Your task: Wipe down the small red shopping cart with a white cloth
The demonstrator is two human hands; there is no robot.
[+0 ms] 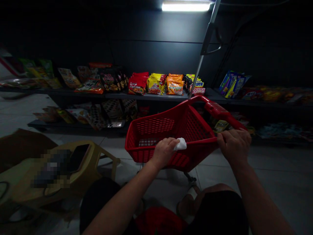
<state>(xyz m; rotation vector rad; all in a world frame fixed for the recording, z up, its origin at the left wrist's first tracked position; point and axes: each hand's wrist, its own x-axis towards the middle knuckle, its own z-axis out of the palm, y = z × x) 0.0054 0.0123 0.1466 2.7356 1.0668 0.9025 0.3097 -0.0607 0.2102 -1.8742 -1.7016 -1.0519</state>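
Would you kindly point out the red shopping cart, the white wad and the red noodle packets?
Red shopping cart [198, 143]: head view, on its near rim.
White wad [181, 144]: head view, on its middle.
Red noodle packets [136, 86]: head view, front packet's face.

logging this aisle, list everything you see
Perforated plastic shopping cart: one, red, centre
Crumpled wad: one, white, at cart rim
Long shelves: two levels, dark, behind cart
Glossy packets: many, multicoloured, on shelves
Tube lamp: one, white, top
Metal pole: one, grey, above cart
Plastic stool: one, yellowish, lower left
Phone-like slab: one, black, on stool
Blurred item: one, dark, beside slab
Panel: one, brown, left
Tiled floor: one, pale, beneath
Left hand: one, bare, holding wad
Right hand: one, bare, on cart handle
Legs: two, dark-clothed, bottom
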